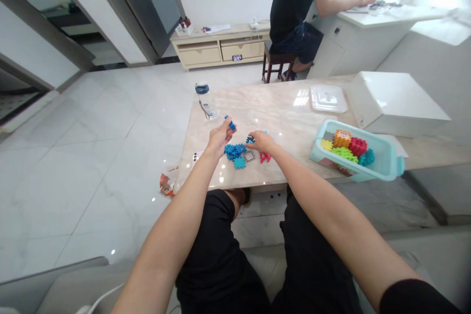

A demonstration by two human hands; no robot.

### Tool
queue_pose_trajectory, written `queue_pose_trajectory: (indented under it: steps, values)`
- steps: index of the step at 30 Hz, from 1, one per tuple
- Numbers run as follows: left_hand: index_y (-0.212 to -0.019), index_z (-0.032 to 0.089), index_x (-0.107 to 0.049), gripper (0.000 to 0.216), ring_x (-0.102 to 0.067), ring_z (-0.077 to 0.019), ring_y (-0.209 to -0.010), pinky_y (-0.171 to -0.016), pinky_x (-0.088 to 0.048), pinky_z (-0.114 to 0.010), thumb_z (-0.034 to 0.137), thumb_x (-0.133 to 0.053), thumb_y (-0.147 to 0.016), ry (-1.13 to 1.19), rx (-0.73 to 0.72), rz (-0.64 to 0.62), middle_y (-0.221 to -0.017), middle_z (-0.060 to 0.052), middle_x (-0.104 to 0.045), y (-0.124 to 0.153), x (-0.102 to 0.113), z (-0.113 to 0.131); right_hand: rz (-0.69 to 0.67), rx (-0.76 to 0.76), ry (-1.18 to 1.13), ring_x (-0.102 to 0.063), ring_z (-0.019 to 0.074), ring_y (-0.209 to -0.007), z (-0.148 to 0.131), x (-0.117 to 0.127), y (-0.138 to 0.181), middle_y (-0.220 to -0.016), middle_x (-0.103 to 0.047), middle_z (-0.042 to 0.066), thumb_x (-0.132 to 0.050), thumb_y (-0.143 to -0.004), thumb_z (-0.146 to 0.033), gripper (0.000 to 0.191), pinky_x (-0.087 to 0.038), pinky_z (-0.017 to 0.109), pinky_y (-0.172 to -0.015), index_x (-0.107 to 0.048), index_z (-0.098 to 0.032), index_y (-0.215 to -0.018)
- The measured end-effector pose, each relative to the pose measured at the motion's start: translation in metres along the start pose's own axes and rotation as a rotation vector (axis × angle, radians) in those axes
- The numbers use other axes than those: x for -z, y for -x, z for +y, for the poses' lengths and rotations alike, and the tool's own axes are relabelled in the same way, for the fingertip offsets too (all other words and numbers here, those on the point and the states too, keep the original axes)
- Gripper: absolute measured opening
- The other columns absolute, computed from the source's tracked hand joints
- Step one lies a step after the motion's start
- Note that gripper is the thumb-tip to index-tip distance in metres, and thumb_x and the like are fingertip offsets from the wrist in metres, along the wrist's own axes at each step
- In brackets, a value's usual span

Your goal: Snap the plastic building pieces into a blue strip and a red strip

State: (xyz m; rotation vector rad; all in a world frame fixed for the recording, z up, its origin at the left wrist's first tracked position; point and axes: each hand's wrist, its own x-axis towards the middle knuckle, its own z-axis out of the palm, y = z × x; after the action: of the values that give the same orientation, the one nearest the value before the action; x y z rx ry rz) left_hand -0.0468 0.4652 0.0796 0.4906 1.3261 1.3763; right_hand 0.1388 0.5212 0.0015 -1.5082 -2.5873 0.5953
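Raised above the table, my left hand (220,136) is closed around some blue interlocking building tiles (230,124). My right hand (260,141) is a little further right, its fingers pinching a dark blue tile (250,139) close to the tabletop. Between and below the hands lies a pile of blue tiles (234,151). A teal tile (240,163) and a grey tile (249,156) lie beside that pile. Red tiles (265,157) rest under my right wrist, and a bit of light blue shows just behind that hand.
A light teal bin (386,162) with stacked coloured tiles stands at the right, near a white box (401,100) and a clear lid (328,98). A water bottle (207,103) stands at the table's left edge. Another person (300,5) sits at a counter behind.
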Motion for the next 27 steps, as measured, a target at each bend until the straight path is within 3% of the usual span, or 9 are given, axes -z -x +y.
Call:
queue_pose_trajectory:
  steps: [4,9,13,16,21,27]
  values:
    - [-0.089,0.014,-0.074,0.044,-0.076,-0.0142,-0.081,-0.057,-0.045,-0.017,0.051,-0.094,-0.079,-0.047,0.041,-0.093,-0.092,-0.011,-0.08,0.004,-0.008,-0.003,0.201,0.016,-0.226,-0.077,0.0263,-0.108,0.017,0.021,0.016,-0.118,-0.081,0.013,-0.079,-0.094,-0.054,0.043,-0.059,0.034,-0.097,-0.08,-0.017,-0.116]
    - [-0.089,0.016,-0.075,0.048,-0.077,-0.0199,-0.091,-0.062,-0.048,-0.021,0.051,-0.1,-0.07,-0.061,0.168,-0.329,-0.097,-0.014,-0.081,0.011,-0.015,-0.007,0.456,0.277,-0.409,-0.075,0.0259,-0.109,0.027,0.06,0.051,-0.118,-0.079,0.011,-0.084,-0.091,-0.048,0.048,-0.059,0.041,-0.101,-0.076,-0.02,-0.129]
    - [-0.087,0.016,-0.078,0.051,-0.068,-0.0156,-0.075,-0.064,-0.045,-0.024,0.059,-0.098,-0.069,-0.19,0.153,-0.471,-0.078,-0.007,-0.073,0.015,-0.019,-0.011,0.48,0.403,-0.364,-0.073,0.0293,-0.117,0.021,0.085,0.081,-0.126,-0.076,0.012,-0.082,-0.094,-0.05,0.049,-0.058,0.046,-0.106,-0.074,-0.022,-0.134]
    - [-0.085,0.016,-0.079,0.053,-0.059,-0.0117,-0.065,-0.067,-0.045,-0.025,0.062,-0.097,-0.069,-0.286,0.133,-0.57,-0.07,-0.002,-0.066,0.02,-0.026,-0.014,0.495,0.43,-0.344,-0.072,0.03,-0.121,0.018,0.089,0.093,-0.131,-0.075,0.012,-0.083,-0.094,-0.046,0.048,-0.057,0.046,-0.109,-0.074,-0.023,-0.135]
    - [-0.094,0.017,-0.082,0.057,-0.063,-0.0141,-0.073,-0.073,-0.045,-0.027,0.067,-0.095,-0.069,-0.409,0.066,-0.621,-0.081,-0.005,-0.072,0.027,-0.038,-0.018,0.456,0.416,-0.324,-0.074,0.0293,-0.12,0.025,0.083,0.096,-0.13,-0.076,0.011,-0.084,-0.094,-0.041,0.043,-0.058,0.044,-0.107,-0.075,-0.026,-0.133]
    - [-0.089,0.016,-0.082,0.059,-0.066,-0.0159,-0.078,-0.075,-0.046,-0.028,0.069,-0.094,-0.068,-0.441,0.12,-0.638,-0.083,-0.008,-0.074,0.022,-0.036,-0.023,0.427,0.385,-0.383,-0.075,0.028,-0.118,0.028,0.08,0.091,-0.128,-0.078,0.011,-0.084,-0.093,-0.036,0.042,-0.058,0.043,-0.108,-0.076,-0.024,-0.132]
